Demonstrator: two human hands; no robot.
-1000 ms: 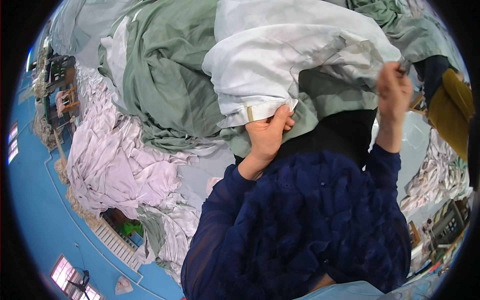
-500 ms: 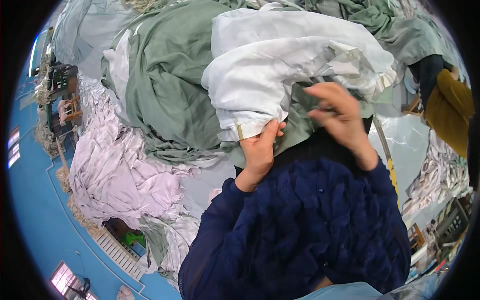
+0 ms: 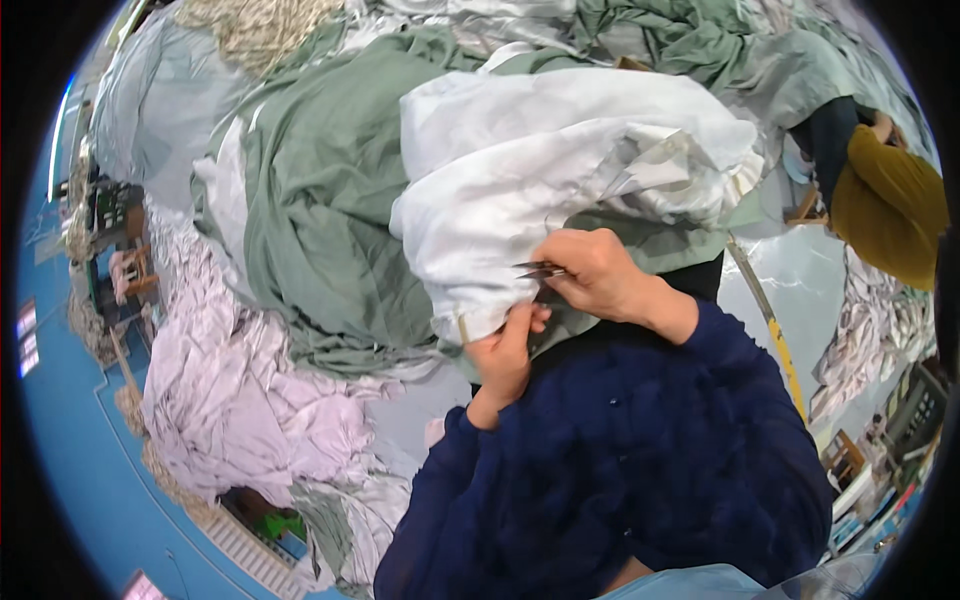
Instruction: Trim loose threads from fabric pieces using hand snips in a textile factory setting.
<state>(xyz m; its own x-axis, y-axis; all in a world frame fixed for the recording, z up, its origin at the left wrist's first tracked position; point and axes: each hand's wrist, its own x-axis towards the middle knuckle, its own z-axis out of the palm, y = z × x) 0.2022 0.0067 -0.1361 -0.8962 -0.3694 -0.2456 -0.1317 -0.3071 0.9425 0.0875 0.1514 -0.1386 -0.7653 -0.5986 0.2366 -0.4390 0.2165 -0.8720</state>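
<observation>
A large white cloth (image 3: 480, 150) lies bunched over my lap and over green fabric (image 3: 320, 190). At its near hem, beside a short yellowish strip (image 3: 462, 325), my left hand (image 3: 503, 358) pinches the edge between thumb and fingers. Just above and to the right of it, my right hand (image 3: 595, 275) is closed round small dark thread snips (image 3: 540, 269). Their pointed blades lie over the white cloth and point left. Whether the tips touch the cloth I cannot tell.
Crumpled pale pink fabric (image 3: 265, 395) is heaped at the left. A person in mustard-coloured clothing (image 3: 890, 210) sits at the far right, with green-grey cloth near them. A yellow strip (image 3: 785, 370) runs along the floor to my right. Beige bundles (image 3: 260, 30) lie at the back left.
My right hand has come left and down from the right side, bringing the snips beside my left hand. My left hand still pinches the hem. The whole view has shifted slightly.
</observation>
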